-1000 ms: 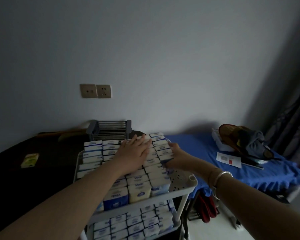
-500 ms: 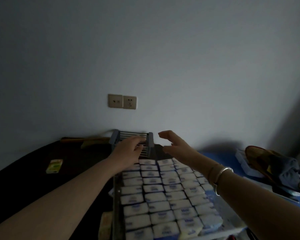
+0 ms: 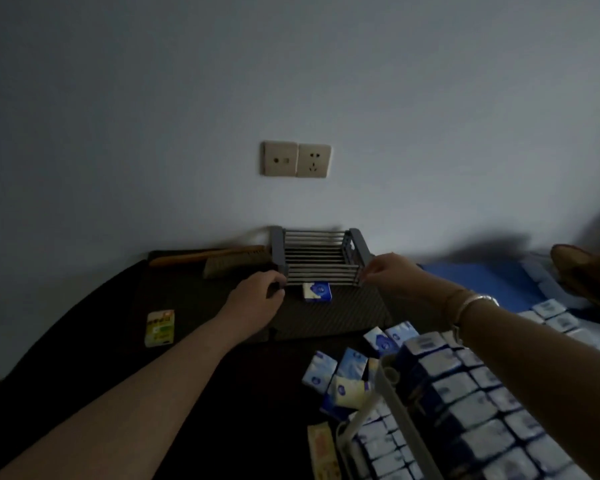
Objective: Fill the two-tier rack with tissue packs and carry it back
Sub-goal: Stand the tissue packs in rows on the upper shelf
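Rods of grey metal, run side by side between two darker end pieces, make up the small rack (image 3: 317, 259), which stands on the dark table (image 3: 84, 341) against the wall, below the double wall socket (image 3: 296, 160). One blue and white tissue pack (image 3: 317, 292) lies flat just in front of the rack, between the two sets of fingers. More loose packs (image 3: 340, 379) lie nearer the camera beside the white cart (image 3: 388, 382), whose top tier is packed with rows of tissue packs (image 3: 471, 403). A brush (image 3: 215, 258) lies beyond the left fingers along the wall; a yellow-green packet (image 3: 160, 328) sits well to their left, with bare dark tabletop around it. The rack's back touches the wall, and the table edge and blue cloth (image 3: 465, 278) lie past the right fingers.

Both arms reach forward. The left hand (image 3: 257, 297) curls its fingers round the rack's left front corner. The right hand (image 3: 388, 271) pinches the right front corner, wrist wearing a bracelet (image 3: 471, 301).
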